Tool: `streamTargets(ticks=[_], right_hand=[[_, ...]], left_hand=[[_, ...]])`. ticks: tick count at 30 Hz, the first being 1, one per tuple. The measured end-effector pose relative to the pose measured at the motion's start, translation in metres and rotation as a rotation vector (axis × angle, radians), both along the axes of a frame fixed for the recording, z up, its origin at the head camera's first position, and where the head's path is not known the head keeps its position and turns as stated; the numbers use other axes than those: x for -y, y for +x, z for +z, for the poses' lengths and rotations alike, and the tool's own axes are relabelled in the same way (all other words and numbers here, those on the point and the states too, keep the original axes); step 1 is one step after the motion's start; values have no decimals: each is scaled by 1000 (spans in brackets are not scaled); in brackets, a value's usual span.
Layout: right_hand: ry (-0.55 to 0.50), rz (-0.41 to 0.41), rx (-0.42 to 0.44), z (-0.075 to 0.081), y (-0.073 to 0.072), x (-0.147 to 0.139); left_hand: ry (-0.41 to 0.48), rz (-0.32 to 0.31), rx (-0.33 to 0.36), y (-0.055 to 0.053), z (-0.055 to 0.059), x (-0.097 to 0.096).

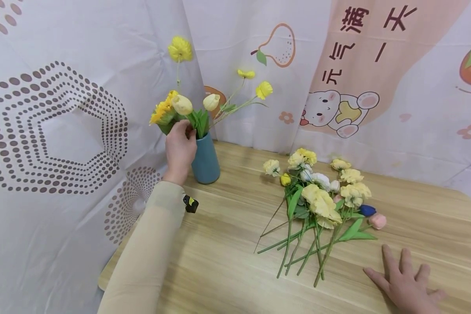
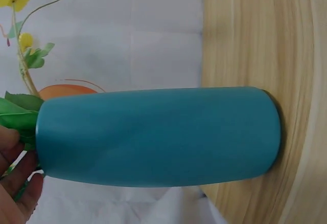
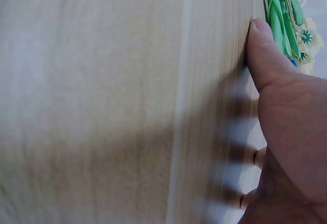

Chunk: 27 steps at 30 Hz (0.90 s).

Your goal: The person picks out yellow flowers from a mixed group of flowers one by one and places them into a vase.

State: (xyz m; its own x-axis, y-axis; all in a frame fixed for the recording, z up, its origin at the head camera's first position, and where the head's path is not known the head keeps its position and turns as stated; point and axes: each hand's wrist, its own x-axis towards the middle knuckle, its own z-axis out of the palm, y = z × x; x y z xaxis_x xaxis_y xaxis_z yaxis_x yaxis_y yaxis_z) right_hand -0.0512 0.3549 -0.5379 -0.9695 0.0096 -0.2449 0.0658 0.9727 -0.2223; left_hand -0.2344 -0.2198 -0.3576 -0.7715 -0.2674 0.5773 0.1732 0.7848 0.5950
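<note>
A teal vase [image 1: 206, 162] stands upright on the table's far left, holding a sunflower [image 1: 162, 109], cream tulips [image 1: 182, 105] and yellow poppy-like flowers [image 1: 264, 90]. At its mouth, my left hand [image 1: 180, 147] pinches a tulip among the green leaves; the stem is mostly hidden by the fingers. The left wrist view shows the curled fingers [image 2: 23, 183] beside the rim and green leaves [image 2: 18, 114]. My right hand [image 1: 410, 283] lies at the table's front right with fingers spread, holding nothing. The right wrist view shows its thumb [image 3: 271, 55] extended near the tabletop.
A loose pile of artificial flowers [image 1: 319, 203] lies on the wooden table [image 1: 227, 244], stems toward me. Among them are a blue tulip [image 1: 367, 210] and a pink tulip [image 1: 378, 221]. A printed curtain [image 1: 227, 35] hangs behind and along the left.
</note>
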Motion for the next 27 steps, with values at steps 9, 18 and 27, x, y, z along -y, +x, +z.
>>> streamTargets(ticks=[9,18,27], right_hand=[[-22,22,11,4,-2,-1],[-30,18,28,3,-2,-2],[-27,16,-8,2,0,-2]], left_hand=[[-11,51,-10,-1,-6,3],[84,38,-128,1,-12,2],[64,72,-97,1,-19,1]])
